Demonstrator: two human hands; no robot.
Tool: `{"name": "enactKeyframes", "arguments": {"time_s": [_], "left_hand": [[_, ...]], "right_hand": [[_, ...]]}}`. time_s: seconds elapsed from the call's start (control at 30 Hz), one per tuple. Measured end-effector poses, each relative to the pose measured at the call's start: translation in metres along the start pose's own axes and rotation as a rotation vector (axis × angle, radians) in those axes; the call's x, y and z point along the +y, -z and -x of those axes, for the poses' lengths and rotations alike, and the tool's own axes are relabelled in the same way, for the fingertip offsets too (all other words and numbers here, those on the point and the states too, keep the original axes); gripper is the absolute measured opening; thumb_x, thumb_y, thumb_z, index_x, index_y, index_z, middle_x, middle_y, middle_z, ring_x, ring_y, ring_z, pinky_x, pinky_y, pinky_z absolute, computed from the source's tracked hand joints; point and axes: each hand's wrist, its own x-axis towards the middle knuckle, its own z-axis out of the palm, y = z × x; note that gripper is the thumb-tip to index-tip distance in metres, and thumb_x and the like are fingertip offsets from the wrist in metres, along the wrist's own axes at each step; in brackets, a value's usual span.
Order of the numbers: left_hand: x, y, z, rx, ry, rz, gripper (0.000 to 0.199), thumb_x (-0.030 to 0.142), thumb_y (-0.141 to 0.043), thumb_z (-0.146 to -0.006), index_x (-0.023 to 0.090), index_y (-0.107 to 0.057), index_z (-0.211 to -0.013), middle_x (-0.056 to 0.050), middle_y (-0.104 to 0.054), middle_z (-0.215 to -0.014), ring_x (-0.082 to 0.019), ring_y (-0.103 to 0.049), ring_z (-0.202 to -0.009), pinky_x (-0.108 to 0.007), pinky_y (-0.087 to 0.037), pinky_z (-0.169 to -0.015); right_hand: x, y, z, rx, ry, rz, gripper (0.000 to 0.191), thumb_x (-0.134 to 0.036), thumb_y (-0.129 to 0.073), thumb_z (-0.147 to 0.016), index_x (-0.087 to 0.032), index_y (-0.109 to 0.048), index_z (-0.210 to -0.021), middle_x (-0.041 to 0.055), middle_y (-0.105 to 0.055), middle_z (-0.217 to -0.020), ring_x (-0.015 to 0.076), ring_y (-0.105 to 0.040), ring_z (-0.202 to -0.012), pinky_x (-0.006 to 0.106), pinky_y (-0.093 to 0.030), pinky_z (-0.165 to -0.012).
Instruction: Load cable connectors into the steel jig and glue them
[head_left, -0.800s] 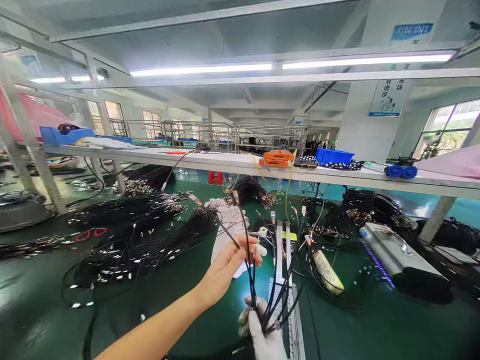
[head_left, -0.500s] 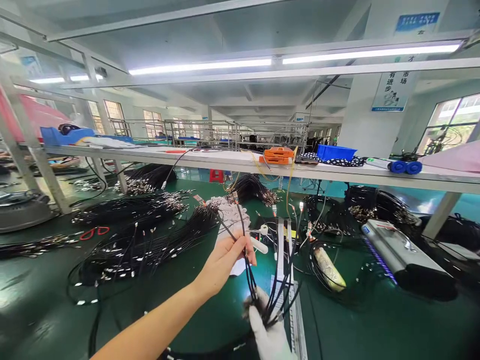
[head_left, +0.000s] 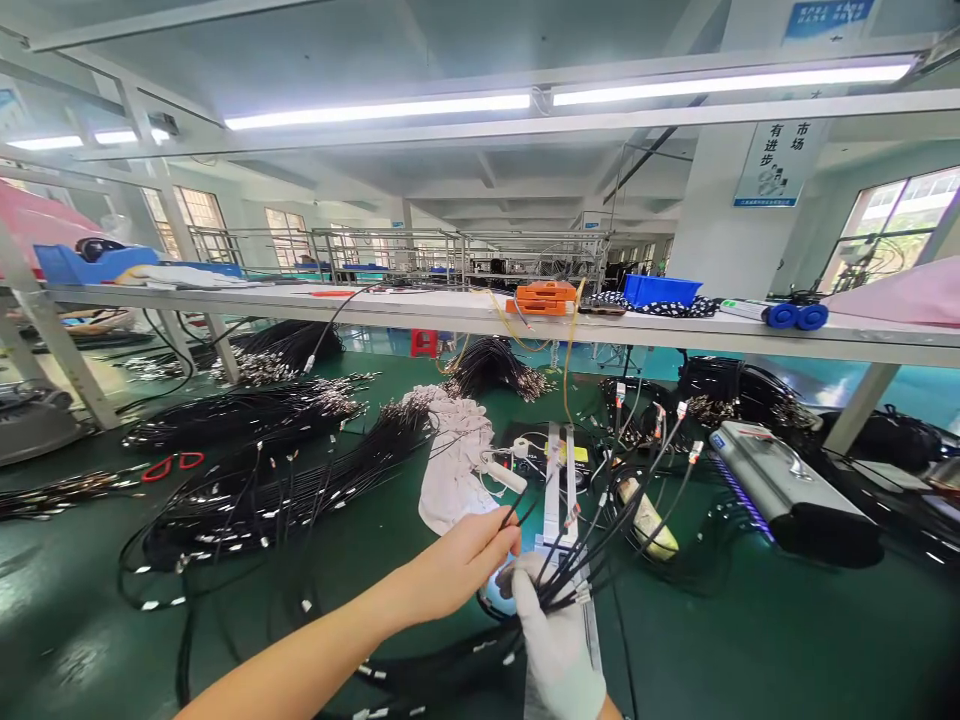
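My bare left hand (head_left: 469, 560) is closed in a pinch on a thin black cable, just left of my other hand. My right hand (head_left: 551, 625), in a white glove, is wrapped round a bundle of black cables (head_left: 607, 530). Their free ends fan out up and to the right, with small white and orange connectors. Beneath the hands a metal rail (head_left: 551, 480) runs away over the green table. More black cables trail below and left of the hands.
Black cable bundles (head_left: 247, 415) lie on the left. A pale cloth (head_left: 454, 455) lies beyond my left hand. Right of the rail are a taped roll (head_left: 649, 520) and a silver-grey machine (head_left: 787, 490). A raised shelf (head_left: 420, 310) crosses behind, holding orange cases (head_left: 541, 298).
My left hand has moved down, close to the glove. The cable ends that stood above it now spread to the right. The gloved hand has risen slightly, and the view has shifted.
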Motion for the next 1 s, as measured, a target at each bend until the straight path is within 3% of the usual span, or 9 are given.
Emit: {"name": "enactKeyframes", "arguments": {"time_s": [0.17,0.37,0.53,0.6,0.77,0.83,0.9,1.0], "left_hand": [[-0.009,-0.016,0.003,-0.008,-0.034,0.077,0.022,0.039,-0.046,-0.097,0.019,-0.053,-0.092,0.005,-0.039,-0.073,-0.012,-0.036,-0.069,-0.025,-0.031,-0.063],[-0.020,-0.031,-0.004,0.127,0.051,0.104,0.020,0.036,-0.066,-0.083,0.016,-0.062,-0.086,0.007,-0.031,-0.064,-0.011,-0.029,-0.063,-0.025,-0.022,-0.058],[-0.021,-0.035,-0.006,0.137,0.003,0.161,0.032,0.042,-0.057,-0.089,0.014,-0.060,-0.073,0.005,-0.039,-0.064,-0.011,-0.033,-0.063,-0.025,-0.026,-0.059],[-0.021,-0.030,-0.006,0.182,-0.025,0.178,0.037,0.044,-0.052,-0.092,0.015,-0.058,-0.071,0.003,-0.045,-0.065,-0.012,-0.038,-0.064,-0.026,-0.031,-0.061],[-0.020,-0.002,-0.012,0.518,-0.147,0.310,0.048,0.056,-0.052,-0.093,0.018,-0.047,-0.066,0.002,-0.047,-0.065,-0.012,-0.047,-0.064,-0.025,-0.039,-0.063],[-0.019,0.012,-0.017,0.532,-0.134,0.495,0.051,0.060,-0.054,-0.091,0.019,-0.039,-0.065,0.006,-0.039,-0.059,-0.008,-0.042,-0.051,-0.021,-0.035,-0.051],[-0.016,0.023,-0.022,0.518,-0.080,0.656,0.053,0.063,-0.059,-0.087,0.020,-0.036,-0.067,0.010,-0.029,-0.055,-0.004,-0.027,-0.041,-0.018,-0.020,-0.041],[-0.010,0.035,-0.033,0.455,-0.033,0.761,0.049,0.065,-0.066,-0.081,0.020,-0.046,-0.080,0.013,-0.020,-0.052,-0.003,-0.012,-0.039,-0.016,-0.009,-0.038]], "right_hand": [[-0.003,0.003,-0.002,-0.045,-0.034,0.028,0.047,-0.053,-0.061,-0.089,-0.018,-0.071,-0.118,0.0158,-0.071,-0.120,0.0307,-0.068,-0.112,0.045,-0.054,-0.100],[0.004,0.003,0.000,-0.083,0.038,0.106,0.049,-0.054,-0.055,-0.092,-0.020,-0.067,-0.125,0.0151,-0.071,-0.121,0.0285,-0.067,-0.114,0.042,-0.052,-0.103],[0.005,0.006,0.000,-0.131,0.014,0.128,0.045,-0.048,-0.055,-0.094,-0.019,-0.067,-0.126,0.0157,-0.070,-0.122,0.0286,-0.067,-0.115,0.044,-0.051,-0.104],[0.004,0.008,0.000,-0.176,-0.025,0.141,0.042,-0.046,-0.055,-0.095,-0.020,-0.068,-0.124,0.0146,-0.070,-0.121,0.0277,-0.066,-0.116,0.042,-0.051,-0.105],[-0.005,0.012,-0.004,-0.184,-0.003,0.216,0.031,-0.043,-0.056,-0.094,-0.024,-0.075,-0.109,0.0091,-0.074,-0.110,0.0237,-0.069,-0.105,0.036,-0.052,-0.100],[-0.012,0.013,-0.003,-0.203,0.011,0.255,0.031,-0.042,-0.052,-0.096,-0.024,-0.075,-0.106,0.0076,-0.075,-0.103,0.0221,-0.069,-0.098,0.034,-0.054,-0.095],[-0.020,0.014,-0.002,-0.260,0.015,0.293,0.032,-0.041,-0.049,-0.098,-0.024,-0.075,-0.103,0.0060,-0.074,-0.096,0.0208,-0.069,-0.092,0.032,-0.054,-0.090],[-0.032,0.016,0.003,-0.350,0.068,0.334,0.030,-0.040,-0.050,-0.097,-0.024,-0.075,-0.097,0.0047,-0.074,-0.092,0.0204,-0.068,-0.092,0.031,-0.053,-0.090]]}}
